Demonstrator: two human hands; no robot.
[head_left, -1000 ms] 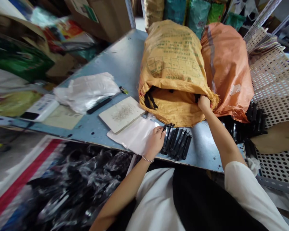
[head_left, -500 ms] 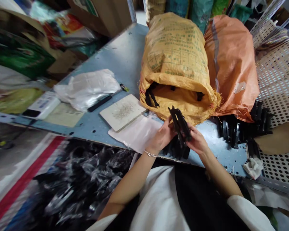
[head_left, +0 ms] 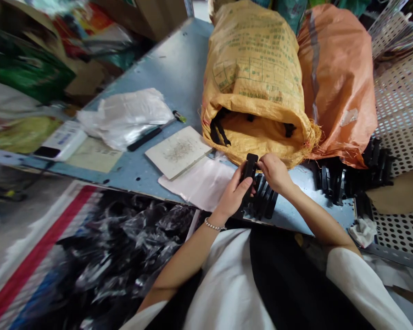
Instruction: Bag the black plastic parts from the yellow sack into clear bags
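My left hand (head_left: 234, 194) is wrapped round a flat black plastic piece (head_left: 250, 167) that stands upright at the near edge of the blue table (head_left: 179, 78). My right hand (head_left: 274, 170) pinches the top of the same piece from the right. Just below and right of it a row of similar black pieces (head_left: 265, 201) lies side by side on the table. Directly behind stands an open yellow woven sack (head_left: 258, 91) with more black pieces showing in its mouth.
An orange sack (head_left: 337, 82) leans right of the yellow one, with a pile of black parts (head_left: 347, 176) below it. Clear plastic bags (head_left: 201, 183), a grey board (head_left: 177, 151), a crumpled bag (head_left: 127, 114) and a pen lie left. Perforated metal panels (head_left: 399, 105) stand right.
My right hand came out of the yellow sack with black pieces and met my left hand; both have now lowered one piece toward the row on the table.
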